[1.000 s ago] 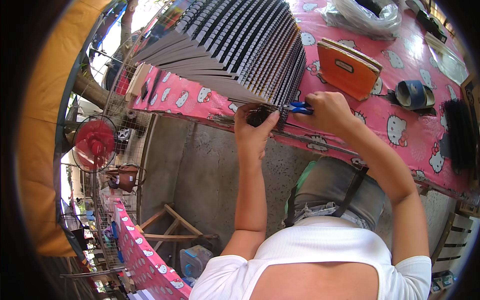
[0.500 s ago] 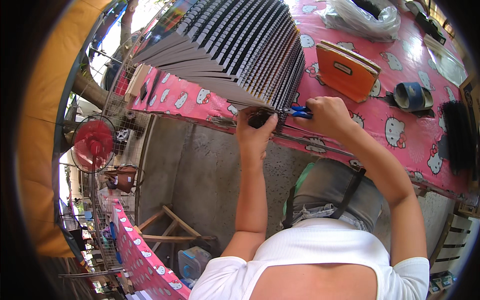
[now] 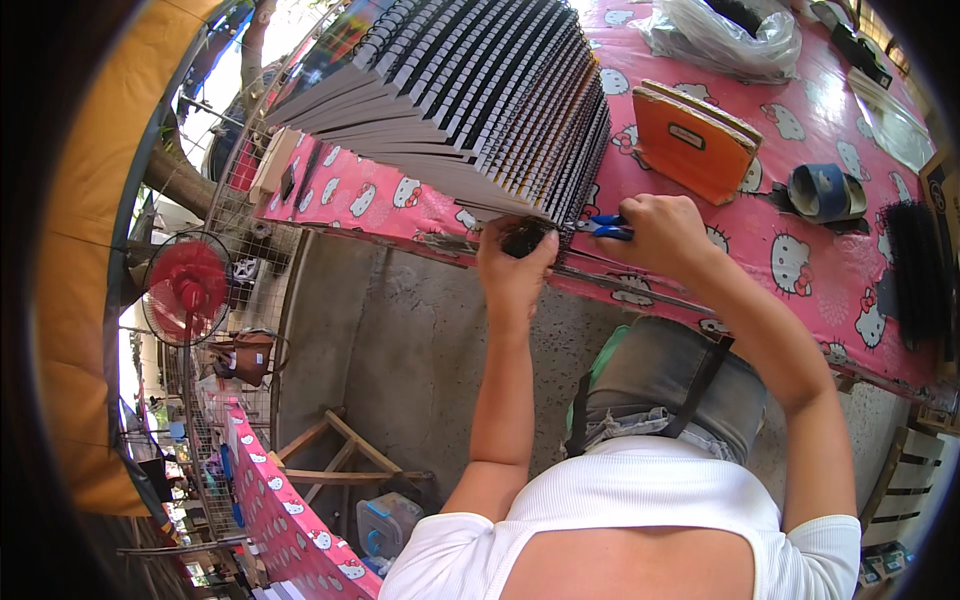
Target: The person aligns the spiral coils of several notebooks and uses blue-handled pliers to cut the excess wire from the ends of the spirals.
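Blue-handled pliers (image 3: 613,233) fill the right hand (image 3: 665,230), fingers closed, near the surface (image 3: 850,250)'s front edge beside coil-bound books (image 3: 500,110); the left hand (image 3: 512,272) curls fingers round a dark tangle (image 3: 523,238). Far edge: plastic bag (image 3: 745,57), something black (image 3: 738,13) inside.

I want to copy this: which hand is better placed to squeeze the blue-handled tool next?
Probably the right hand: it grips the blue-handled tool, close to the spiral-bound stack. The left hand looks busy, cupped around something dark.

blue tool (image 3: 613,234) partly hidden, notebooks (image 3: 490,100) cropped
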Demonstrator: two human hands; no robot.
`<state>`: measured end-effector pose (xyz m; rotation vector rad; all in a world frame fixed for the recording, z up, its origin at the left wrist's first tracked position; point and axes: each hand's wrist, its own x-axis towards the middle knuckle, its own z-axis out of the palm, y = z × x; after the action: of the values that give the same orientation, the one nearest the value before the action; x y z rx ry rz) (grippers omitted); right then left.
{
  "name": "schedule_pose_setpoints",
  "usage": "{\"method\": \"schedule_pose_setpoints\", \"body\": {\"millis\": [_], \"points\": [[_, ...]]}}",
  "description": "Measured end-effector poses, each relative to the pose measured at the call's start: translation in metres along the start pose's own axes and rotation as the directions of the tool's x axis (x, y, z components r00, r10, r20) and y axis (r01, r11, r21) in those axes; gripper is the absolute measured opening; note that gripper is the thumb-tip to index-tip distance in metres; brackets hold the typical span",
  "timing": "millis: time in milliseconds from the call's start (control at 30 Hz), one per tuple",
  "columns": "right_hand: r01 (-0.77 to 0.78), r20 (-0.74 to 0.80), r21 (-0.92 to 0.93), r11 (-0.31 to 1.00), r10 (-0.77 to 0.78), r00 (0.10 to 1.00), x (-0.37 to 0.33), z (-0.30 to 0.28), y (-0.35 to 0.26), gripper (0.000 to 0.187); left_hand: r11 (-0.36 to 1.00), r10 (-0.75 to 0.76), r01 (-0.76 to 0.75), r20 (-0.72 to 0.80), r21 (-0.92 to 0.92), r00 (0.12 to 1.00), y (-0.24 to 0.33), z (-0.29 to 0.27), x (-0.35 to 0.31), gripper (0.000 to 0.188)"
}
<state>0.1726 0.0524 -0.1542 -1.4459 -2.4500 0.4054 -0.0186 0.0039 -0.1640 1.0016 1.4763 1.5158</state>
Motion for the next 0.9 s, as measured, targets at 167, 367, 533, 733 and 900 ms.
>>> {"method": "schedule_pose_setpoints", "body": {"millis": [167,367,533,733,900], "points": [[0.267,-0.527,-0.18,0.947,-0.322,0.787,0.002,0.017,0.021,0.044,0.995,-0.092,0.093,-0.026,0.037,0.995,0.003,-0.002,-0.001,0.046],[0.039,0.022,-0.019,0.999,-0.038,0.999,0.003,0.009,0.003,0.044,0.993,0.06,-0.058,-0.019,0.1,0.998,-0.007,0.001,-0.001,0.045],[0.187,-0.383,-0.137,0.973,-0.226,0.896,-0.008,0.022,0.016,0.044,0.994,-0.109,0.11,-0.024,0.03,0.994,-0.01,-0.01,0.002,0.049],[0.037,0.039,-0.026,0.999,-0.036,0.999,0.005,0.025,0.006,0.045,0.972,0.208,-0.21,0.023,0.11,0.978,-0.031,-0.002,0.006,0.04],[0.06,-0.088,-0.062,0.996,-0.066,0.994,-0.007,0.025,0.014,0.045,0.998,-0.056,0.056,-0.015,0.035,0.998,-0.02,-0.008,0.003,0.046]]}}
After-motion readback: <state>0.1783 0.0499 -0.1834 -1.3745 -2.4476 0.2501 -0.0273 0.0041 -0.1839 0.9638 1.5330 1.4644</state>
